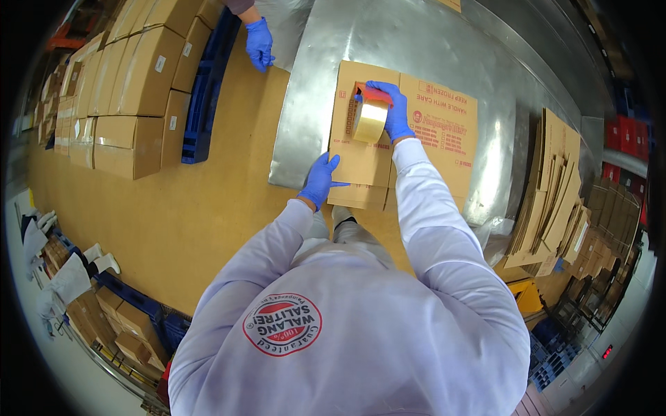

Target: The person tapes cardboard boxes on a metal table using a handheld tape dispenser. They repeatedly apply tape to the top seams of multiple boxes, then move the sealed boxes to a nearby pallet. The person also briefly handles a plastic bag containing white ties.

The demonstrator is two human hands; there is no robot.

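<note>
Fingers (338, 184) of my left hand (318, 182) are spread apart at the near left edge of the carton (374, 164); from my remote seat, I'd press them flat there to steady it, clear of the roll. My right hand (397, 114) grips a red tape dispenser (377, 96) above the carton's left panel, best held firmly and level. Its tape roll (371, 125) looks broad, glossy, pale gold. Beyond the carton gleams the metal tabletop (388, 31).

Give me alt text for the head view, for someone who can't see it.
A person's gloved right hand holds a tape dispenser over a carton on a metal table; the left hand touches its left edge. Another person's hand shows beyond, and boxes are stacked at left.
</note>
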